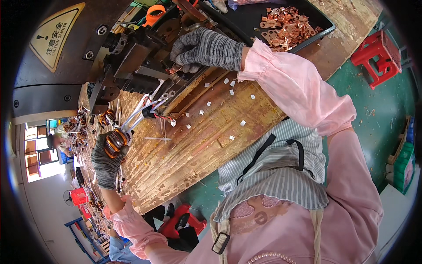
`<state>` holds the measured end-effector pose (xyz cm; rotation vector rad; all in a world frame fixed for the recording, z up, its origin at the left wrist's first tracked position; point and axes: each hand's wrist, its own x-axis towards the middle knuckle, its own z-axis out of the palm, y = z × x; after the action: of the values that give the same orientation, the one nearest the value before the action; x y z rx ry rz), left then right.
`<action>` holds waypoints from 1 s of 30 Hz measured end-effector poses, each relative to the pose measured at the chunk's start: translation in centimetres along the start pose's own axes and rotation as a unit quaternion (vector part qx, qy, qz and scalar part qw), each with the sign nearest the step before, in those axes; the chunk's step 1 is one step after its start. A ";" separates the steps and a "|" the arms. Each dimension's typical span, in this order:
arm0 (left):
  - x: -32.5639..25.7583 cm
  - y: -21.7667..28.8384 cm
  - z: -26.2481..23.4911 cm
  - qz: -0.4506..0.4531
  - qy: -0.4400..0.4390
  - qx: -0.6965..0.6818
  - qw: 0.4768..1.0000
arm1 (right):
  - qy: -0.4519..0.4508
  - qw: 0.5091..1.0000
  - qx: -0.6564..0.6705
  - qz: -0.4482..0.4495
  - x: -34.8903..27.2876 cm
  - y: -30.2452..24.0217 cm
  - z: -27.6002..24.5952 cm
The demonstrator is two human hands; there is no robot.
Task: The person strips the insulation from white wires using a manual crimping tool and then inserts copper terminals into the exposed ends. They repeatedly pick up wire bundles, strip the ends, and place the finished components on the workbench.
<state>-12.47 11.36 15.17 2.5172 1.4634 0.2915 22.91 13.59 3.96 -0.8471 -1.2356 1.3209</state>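
My left hand point(107, 160), in a grey knitted glove, is closed around a ring-shaped coil point(116, 141) wound with copper wire. White-sleeved leads point(140, 115) run from the coil up toward the black metal press point(143, 66), passing a dark band. My right hand point(204, 49), gloved alike, reaches into the press with its fingers pinched together. At its fingertips shows a small copper-coloured piece, probably a cable lug point(175, 69), mostly hidden by the glove. Two ring-shaped lug ends point(168, 94) stick out by the leads below the press.
A black tray point(327, 31) of copper cable lugs point(290, 28) lies beyond my right forearm. Small white squares point(231, 92) and a thin white tube point(157, 139) are scattered on the worn wooden table point(189, 163). More coils point(81, 121) lie far left. Red stools point(378, 59) stand on the floor.
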 end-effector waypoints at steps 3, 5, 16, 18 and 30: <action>0.1 -0.4 0.1 0.007 0.005 0.007 1.000 | 0.000 1.000 -0.015 0.024 0.5 0.2 -0.1; 0.1 -0.8 0.2 0.009 0.007 -0.004 1.000 | -0.015 0.999 -0.047 0.021 0.3 -0.1 -0.2; 0.1 -0.3 0.1 -0.027 -0.020 -0.023 0.999 | 0.086 0.980 -0.175 -0.033 -2.9 -2.9 -2.5; 0.1 -0.5 0.1 -0.031 -0.022 -0.017 0.999 | 0.077 0.981 -0.170 -0.044 -3.6 -3.2 -3.1; -0.7 -0.3 0.5 0.026 0.032 -0.002 0.999 | 0.065 0.967 -0.237 -0.065 -8.1 -4.5 -4.2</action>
<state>-12.90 10.81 14.59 2.5675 1.4204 0.3871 29.25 5.94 6.10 -1.1452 -1.4999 0.8592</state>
